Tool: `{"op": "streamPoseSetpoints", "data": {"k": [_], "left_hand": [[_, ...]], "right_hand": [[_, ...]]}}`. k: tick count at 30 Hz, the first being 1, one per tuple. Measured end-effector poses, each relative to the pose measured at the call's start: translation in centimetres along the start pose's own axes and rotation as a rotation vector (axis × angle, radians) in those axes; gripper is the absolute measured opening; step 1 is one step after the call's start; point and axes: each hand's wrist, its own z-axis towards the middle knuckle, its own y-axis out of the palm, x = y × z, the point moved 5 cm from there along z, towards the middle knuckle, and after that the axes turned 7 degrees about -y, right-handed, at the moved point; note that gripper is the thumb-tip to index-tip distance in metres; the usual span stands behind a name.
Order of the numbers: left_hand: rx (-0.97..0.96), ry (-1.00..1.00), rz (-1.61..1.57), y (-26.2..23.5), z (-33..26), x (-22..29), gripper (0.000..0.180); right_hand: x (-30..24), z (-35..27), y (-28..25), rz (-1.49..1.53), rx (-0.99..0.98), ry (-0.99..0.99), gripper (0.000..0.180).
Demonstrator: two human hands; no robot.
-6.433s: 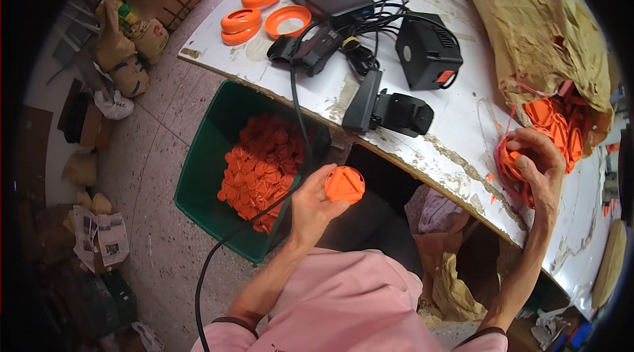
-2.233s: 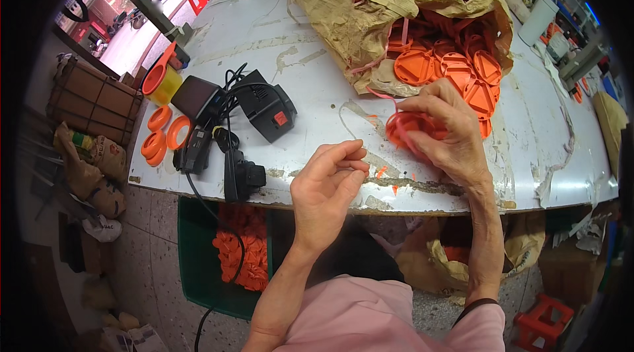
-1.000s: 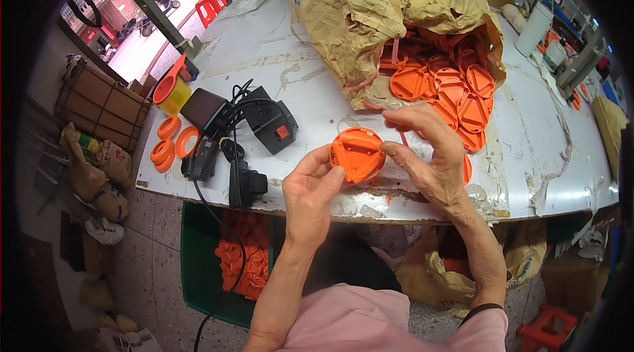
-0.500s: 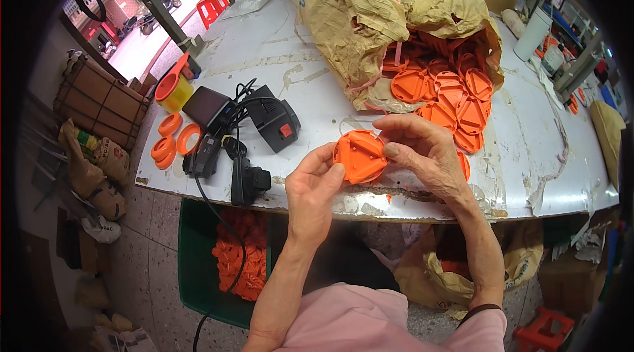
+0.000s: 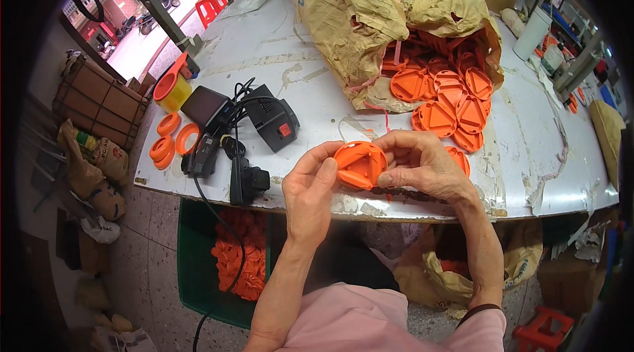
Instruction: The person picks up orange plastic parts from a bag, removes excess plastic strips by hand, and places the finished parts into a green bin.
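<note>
A round orange plastic piece (image 5: 360,164), with a raised rim and ridges in a triangle inside, is held over the table's front edge. My left hand (image 5: 312,183) pinches its left rim between thumb and fingers. On the opposite rim, my right hand (image 5: 422,166) grips it with the thumb in front and fingers behind. Similar orange discs (image 5: 452,96) spill from the mouth of a crumpled yellow sack (image 5: 370,15) beyond my hands. One more disc (image 5: 457,161) lies just right of my right hand, partly hidden by it.
Left of my hands lie a black charger (image 5: 271,119) with tangled cables, orange rings (image 5: 170,123) and a yellow-orange tape roll (image 5: 173,91). Below the table edge stand a green bin (image 5: 198,279) of orange pieces and an open yellow sack (image 5: 422,269). A red stool (image 5: 545,329) sits lower right.
The held piece has tilted and dropped slightly toward me. My right hand has come lower, its fingers now closed around the right rim. My left thumb has shifted up along the rim.
</note>
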Motion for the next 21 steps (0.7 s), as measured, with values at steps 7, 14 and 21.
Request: {"op": "streamPoseSetpoints", "data": {"k": [7,14,21], "left_hand": [[0.213,0.163,0.122,0.4,-1.4,0.6,0.032],[-0.261,0.338,0.155,5.5,-8.2,4.5,0.021],[-1.534,0.080,-0.497,12.9,-12.9,6.6,0.071]], "right_hand": [[0.2,0.0,-0.7,0.149,0.030,-0.013,0.032],[0.7,0.1,-1.2,0.237,0.079,-0.001,0.026],[0.7,0.3,-1.1,0.219,0.102,-0.002,0.026]]}}
